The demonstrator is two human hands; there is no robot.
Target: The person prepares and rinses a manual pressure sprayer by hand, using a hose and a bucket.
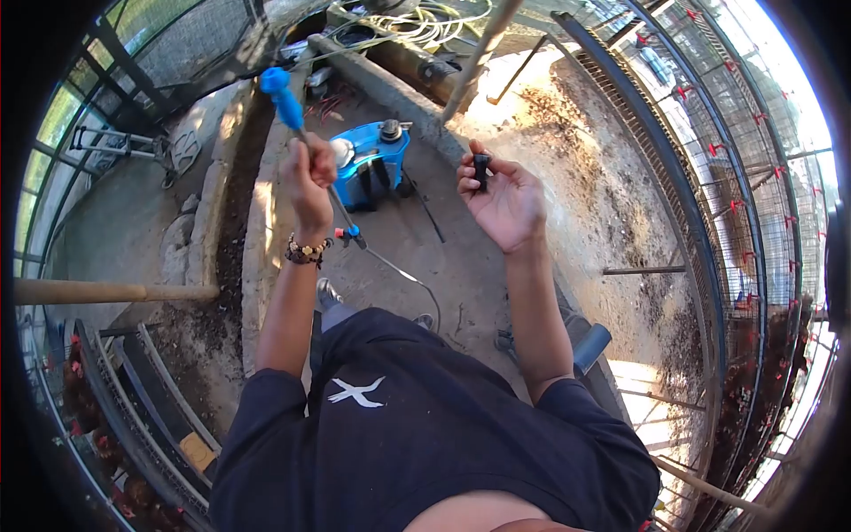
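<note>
My left hand [310,182] is closed around a sprayer wand [285,102], whose blue end sticks up above the fist. Its thin shaft slants down past my wrist to a blue and red fitting [352,233]. From there a thin line curves toward my feet. My right hand [503,197] is turned palm up, fingers pinching a small black part [481,172] that looks like a nozzle or cap. Apart from both hands, a blue tank sprayer [370,161] stands on the floor just beyond them, with a black cap on its top.
Long wire cages [736,177] with red drinkers run along the right. Brown hens [102,443] are in cages at lower left. A low concrete curb [264,213] borders the walkway. Bamboo poles [115,292] and a coiled hose [434,27] are also around. A grey pipe [591,348] lies near my right arm.
</note>
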